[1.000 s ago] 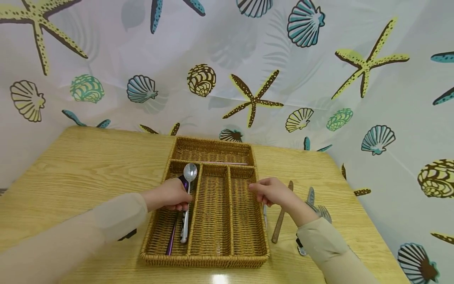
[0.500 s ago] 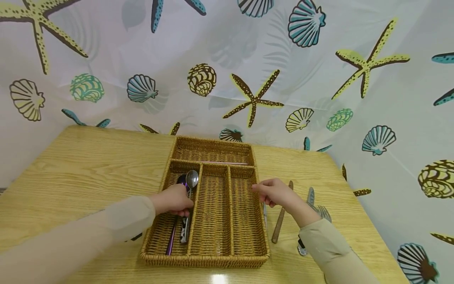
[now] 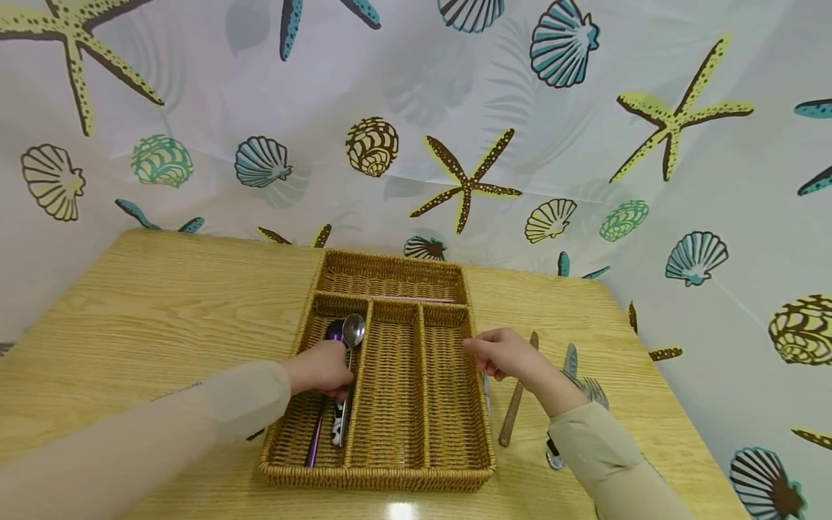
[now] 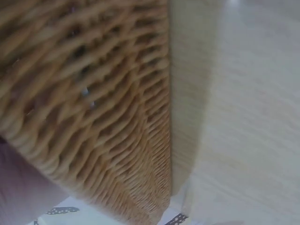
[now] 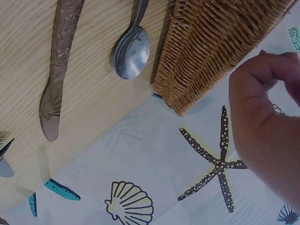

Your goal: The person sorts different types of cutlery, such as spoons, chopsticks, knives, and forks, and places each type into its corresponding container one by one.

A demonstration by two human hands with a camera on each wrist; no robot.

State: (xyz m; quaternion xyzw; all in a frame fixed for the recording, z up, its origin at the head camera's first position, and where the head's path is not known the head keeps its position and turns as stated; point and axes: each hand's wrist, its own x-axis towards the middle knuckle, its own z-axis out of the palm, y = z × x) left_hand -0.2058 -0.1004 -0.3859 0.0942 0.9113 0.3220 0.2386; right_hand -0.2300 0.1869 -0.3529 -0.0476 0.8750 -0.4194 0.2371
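Observation:
In the left compartment of a wicker cutlery tray [image 3: 380, 475], my left hand [image 3: 325, 368] grips a spoon [image 3: 354, 330] with a black-and-white patterned handle. Beside it in the same compartment lies a purple spoon [image 3: 313, 444], partly covered by the hand. The left wrist view has mostly the woven wall [image 4: 117, 117] of the tray, with a bit of the hand at lower left. My right hand [image 3: 503, 352] hovers at the tray's right rim, fingers loosely curled and holding nothing. In the right wrist view its bent fingers are apart from the tray wall.
Right of the tray lie a brown table knife [image 3: 511, 415], another knife [image 3: 570, 358], a fork [image 3: 594, 391] and, close against the tray, a spoon [image 5: 132, 51]. A thin purple utensil [image 3: 412, 298] lies in the rear compartment. A shell-patterned cloth [image 3: 292, 202] hangs behind the table [image 3: 195, 296].
My left hand has brought the spoon down and slightly toward the near side in the left compartment, its bowl now beside the purple spoon's. My right hand has barely moved.

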